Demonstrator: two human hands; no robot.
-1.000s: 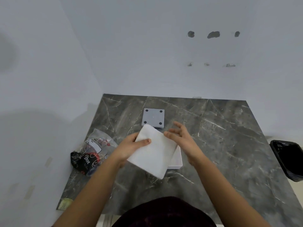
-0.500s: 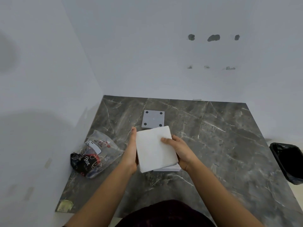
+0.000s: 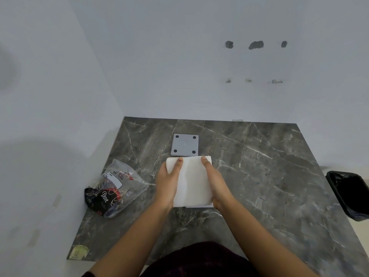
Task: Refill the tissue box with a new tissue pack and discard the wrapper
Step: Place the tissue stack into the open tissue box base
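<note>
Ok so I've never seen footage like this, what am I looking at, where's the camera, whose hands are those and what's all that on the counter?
There is no machine here: a person works with bare hands, and the one camera sits on their head, looking forward and down. So the arms reaching in from the bottom are the wearer's own. The left hand and right hand hold a white stack of tissues by its sides, thumbs on top, over a white tissue box whose edge just shows beneath. Behind it on the dark marble counter lies a grey square plate with four dark dots, probably the box's base. To the left lies the crumpled clear wrapper. A black bin stands off the counter's right side.
</note>
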